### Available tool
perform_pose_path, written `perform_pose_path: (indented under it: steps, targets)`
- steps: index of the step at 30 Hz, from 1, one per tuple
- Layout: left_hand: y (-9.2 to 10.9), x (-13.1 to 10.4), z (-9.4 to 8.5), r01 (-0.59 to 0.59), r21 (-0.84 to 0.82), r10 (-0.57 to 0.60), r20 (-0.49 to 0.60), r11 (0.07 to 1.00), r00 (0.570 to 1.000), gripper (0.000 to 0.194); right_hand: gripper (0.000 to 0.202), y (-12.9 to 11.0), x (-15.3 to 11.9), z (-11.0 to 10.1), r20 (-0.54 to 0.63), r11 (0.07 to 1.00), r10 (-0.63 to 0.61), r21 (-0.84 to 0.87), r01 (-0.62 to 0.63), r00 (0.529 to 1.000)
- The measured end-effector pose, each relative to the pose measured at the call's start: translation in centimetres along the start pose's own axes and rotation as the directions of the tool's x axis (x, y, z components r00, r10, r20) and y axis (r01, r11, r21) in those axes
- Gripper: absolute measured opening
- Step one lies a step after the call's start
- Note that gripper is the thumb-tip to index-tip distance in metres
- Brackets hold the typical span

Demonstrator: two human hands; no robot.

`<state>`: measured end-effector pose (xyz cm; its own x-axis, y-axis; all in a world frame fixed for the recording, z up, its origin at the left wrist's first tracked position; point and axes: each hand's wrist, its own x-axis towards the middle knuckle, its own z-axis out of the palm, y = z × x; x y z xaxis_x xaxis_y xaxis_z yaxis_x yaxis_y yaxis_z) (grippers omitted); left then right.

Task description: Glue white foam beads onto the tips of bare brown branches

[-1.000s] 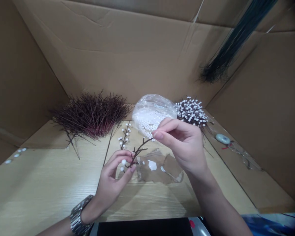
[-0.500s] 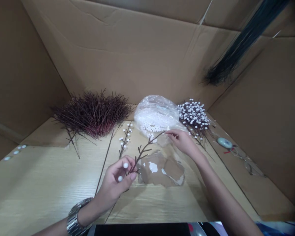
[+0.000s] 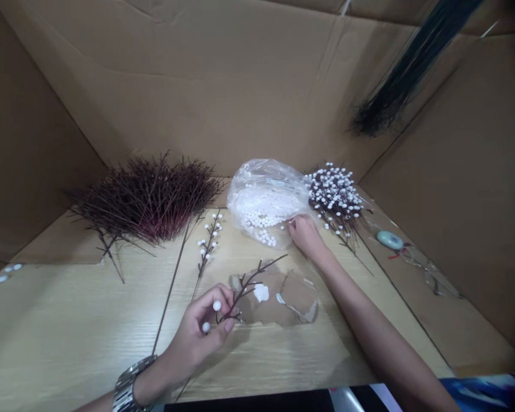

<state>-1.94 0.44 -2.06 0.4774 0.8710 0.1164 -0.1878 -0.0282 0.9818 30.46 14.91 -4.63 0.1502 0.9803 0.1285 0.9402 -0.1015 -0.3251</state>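
My left hand (image 3: pixel 206 326) pinches a brown artificial twig (image 3: pixel 249 280) between thumb and fingers. The twig slants up to the right over the table; two white balls (image 3: pixel 217 305) show on its lower side by my fingers. At the mouth of a clear plastic bag (image 3: pixel 268 177) is my right hand (image 3: pixel 305 233), its fingers curled closed beside loose white balls (image 3: pixel 261 220). Whatever its fingertips may hold is too small to make out. Below the twig lies a torn piece of cardboard (image 3: pixel 298 292) with white patches.
A big heap of bare brown twigs (image 3: pixel 150 197) lies at the back left. Twigs with white balls (image 3: pixel 335 191) are piled at the back right, and a single balled twig (image 3: pixel 208 243) lies left of the bag. Scissors (image 3: pixel 429 274) and a pale green oval object (image 3: pixel 389 240) lie far right.
My right hand has moved from the twig's tip to the bag's mouth, and its fingers have curled in. My left hand still holds the twig, slightly lower in view.
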Motion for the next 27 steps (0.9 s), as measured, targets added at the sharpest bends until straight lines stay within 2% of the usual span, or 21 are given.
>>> perform_pose_path:
  steps: [6, 11, 15, 16, 17, 20, 22, 24, 27]
  targets:
    - [-0.2, 0.1, 0.4, 0.043, -0.006, -0.044, -0.025, 0.999, 0.999, 0.019, 0.03, -0.4, -0.1, -0.9, 0.03, 0.999, 0.048, 0.022, -0.049, 0.998]
    - [-0.3, 0.3, 0.6, 0.064, -0.025, -0.065, -0.064, 0.998, 0.996, 0.02, 0.017, -1.6, -2.3, -3.2, 0.031, 0.985, -0.092, 0.148, 0.086, 0.995]
    - [-0.5, 0.5, 0.6, 0.061, -0.017, -0.062, -0.091, 0.998, 0.994, 0.021, 0.018, -2.8, -6.1, -5.8, 0.003, 0.936, -0.198, 0.298, 0.188, 0.98]
    - [-0.5, 0.5, 0.6, 0.063, -0.018, -0.064, -0.094, 0.998, 0.994, 0.02, 0.019, -3.3, -7.4, -6.4, -0.011, 0.914, -0.214, 0.35, 0.205, 0.977]
    - [-0.5, 0.5, 0.7, 0.067, -0.02, -0.069, -0.094, 0.998, 0.993, 0.019, 0.019, -3.8, -8.8, -6.8, -0.041, 0.857, -0.217, 0.47, 0.211, 0.975]
    - [-0.3, 0.6, 0.8, 0.083, -0.019, -0.085, -0.098, 0.996, 0.992, 0.015, 0.017, -6.2, -13.2, -7.2, -0.008, 0.676, -0.182, 0.725, 0.132, 0.983]
    - [-0.1, 0.7, 0.9, 0.088, -0.015, -0.089, -0.1, 0.996, 0.991, 0.015, 0.014, -8.0, -15.7, -6.7, 0.027, 0.599, -0.183, 0.796, 0.089, 0.983]
    - [0.1, 0.8, 0.9, 0.092, -0.012, -0.093, -0.096, 0.996, 0.991, 0.017, 0.009, -9.7, -17.5, -5.7, -0.037, 0.555, -0.165, 0.822, 0.124, 0.986]
    - [0.2, 1.0, 0.8, 0.105, -0.026, -0.107, -0.089, 0.994, 0.99, 0.02, 0.008, -11.3, -18.7, -3.9, -0.123, 0.482, -0.111, 0.861, 0.162, 0.986]
